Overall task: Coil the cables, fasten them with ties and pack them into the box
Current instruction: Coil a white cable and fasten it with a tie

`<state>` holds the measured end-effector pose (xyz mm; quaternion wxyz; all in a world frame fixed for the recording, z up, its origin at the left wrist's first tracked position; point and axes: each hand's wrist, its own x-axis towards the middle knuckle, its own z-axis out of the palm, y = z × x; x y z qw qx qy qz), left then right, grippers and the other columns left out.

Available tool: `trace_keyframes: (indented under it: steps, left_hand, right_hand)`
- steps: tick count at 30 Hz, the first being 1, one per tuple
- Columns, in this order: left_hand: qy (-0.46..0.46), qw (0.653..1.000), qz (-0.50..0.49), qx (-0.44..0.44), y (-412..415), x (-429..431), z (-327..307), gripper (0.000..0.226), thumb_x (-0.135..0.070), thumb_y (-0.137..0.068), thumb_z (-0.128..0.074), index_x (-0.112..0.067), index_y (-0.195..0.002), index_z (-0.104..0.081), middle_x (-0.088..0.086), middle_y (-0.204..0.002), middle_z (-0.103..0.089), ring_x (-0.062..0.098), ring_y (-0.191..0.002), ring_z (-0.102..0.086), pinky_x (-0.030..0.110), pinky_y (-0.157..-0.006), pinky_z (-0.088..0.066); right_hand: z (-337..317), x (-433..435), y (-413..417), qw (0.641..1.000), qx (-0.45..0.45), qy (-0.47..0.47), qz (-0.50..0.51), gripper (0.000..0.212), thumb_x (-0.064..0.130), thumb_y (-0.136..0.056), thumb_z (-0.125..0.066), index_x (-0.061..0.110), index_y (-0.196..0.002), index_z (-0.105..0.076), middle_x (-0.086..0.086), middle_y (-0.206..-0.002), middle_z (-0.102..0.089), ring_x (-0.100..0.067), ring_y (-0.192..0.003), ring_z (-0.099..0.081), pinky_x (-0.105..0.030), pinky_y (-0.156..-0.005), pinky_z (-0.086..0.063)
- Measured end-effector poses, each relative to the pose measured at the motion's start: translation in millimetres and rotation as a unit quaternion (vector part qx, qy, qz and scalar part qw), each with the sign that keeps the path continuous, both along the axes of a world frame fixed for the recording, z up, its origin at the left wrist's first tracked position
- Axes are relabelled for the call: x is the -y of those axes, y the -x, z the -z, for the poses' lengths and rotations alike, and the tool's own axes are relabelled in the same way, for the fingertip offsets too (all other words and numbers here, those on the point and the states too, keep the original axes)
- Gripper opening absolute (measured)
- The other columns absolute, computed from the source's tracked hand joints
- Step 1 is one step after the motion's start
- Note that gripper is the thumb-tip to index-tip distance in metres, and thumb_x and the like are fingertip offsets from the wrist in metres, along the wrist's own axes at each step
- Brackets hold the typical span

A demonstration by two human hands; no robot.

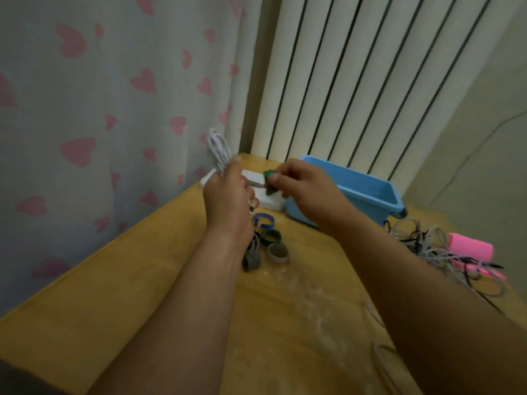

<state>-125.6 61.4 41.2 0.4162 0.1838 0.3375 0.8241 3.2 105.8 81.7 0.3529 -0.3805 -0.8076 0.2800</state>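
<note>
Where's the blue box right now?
In the head view the blue box stands at the far side of the table, right of centre, behind the right hand, tangled cables to its right.

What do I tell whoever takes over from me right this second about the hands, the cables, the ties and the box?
The left grip holds a coiled white cable up above the table. The right grip pinches a green tie beside it.
Spare ties lie on the table below the hands. The blue box stands behind the right grip, and a tangle of cables lies to the box's right.
Done: one cable coiled.
Left: wrap the tie round it, put it in the box, then coil the tangle. I cannot see what the box holds.
</note>
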Motion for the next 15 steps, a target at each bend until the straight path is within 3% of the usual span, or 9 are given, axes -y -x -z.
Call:
trace_keyframes:
  steps: [2,5,8,12,15]
  left_hand:
    - [0.011,0.992,0.072,-0.106,-25,0,3,0.027,-0.021,-0.107,-0.062,-0.019,-0.084,-0.048,-0.007,-0.055,-0.036,0.012,-0.046,-0.030,0.026,-0.042,-0.026]
    - [0.009,0.950,0.189,-0.250,-64,7,12,0.014,-0.026,-0.108,-0.062,-0.016,-0.098,-0.058,-0.004,-0.060,-0.039,0.012,-0.049,-0.033,0.027,-0.044,-0.029]
    - [0.006,0.899,0.267,-0.347,-92,11,25,0.018,-0.027,-0.108,-0.064,-0.012,-0.098,-0.061,0.000,-0.061,-0.042,0.013,-0.049,-0.036,0.028,-0.045,-0.031]
    - [0.006,0.864,0.279,-0.418,-107,9,32,0.020,-0.027,-0.106,-0.066,-0.009,-0.100,-0.070,0.005,-0.070,-0.058,0.014,-0.052,-0.043,0.029,-0.046,-0.035]
    - [0.002,0.855,0.263,-0.447,-110,5,35,0.020,-0.028,-0.106,-0.067,-0.011,-0.095,-0.072,0.003,-0.073,-0.064,0.015,-0.053,-0.046,0.030,-0.047,-0.038]
  right_hand:
    - [7,16,-50,0.997,-0.069,0.029,0.015,0.015,0.026,-0.103,-0.067,0.015,-0.095,-0.073,0.005,-0.085,-0.076,-0.003,-0.068,-0.060,-0.017,-0.063,-0.046]
    - [34,30,-111,0.981,-0.165,0.097,0.038,0.016,0.026,-0.103,-0.064,0.015,-0.094,-0.072,-0.003,-0.082,-0.068,-0.015,-0.069,-0.047,-0.028,-0.065,-0.039]
    - [56,37,-140,0.949,-0.259,0.178,0.026,0.018,0.022,-0.106,-0.059,0.009,-0.102,-0.070,-0.004,-0.078,-0.059,-0.015,-0.067,-0.042,-0.030,-0.064,-0.035]
    - [65,40,-154,0.920,-0.312,0.236,0.008,0.022,0.020,-0.109,-0.052,0.006,-0.098,-0.066,-0.004,-0.078,-0.057,-0.016,-0.068,-0.045,-0.031,-0.065,-0.037]
    - [67,39,-162,0.928,-0.294,0.230,0.003,0.027,0.028,-0.108,-0.055,0.004,-0.102,-0.065,-0.007,-0.082,-0.060,-0.016,-0.069,-0.047,-0.031,-0.066,-0.040]
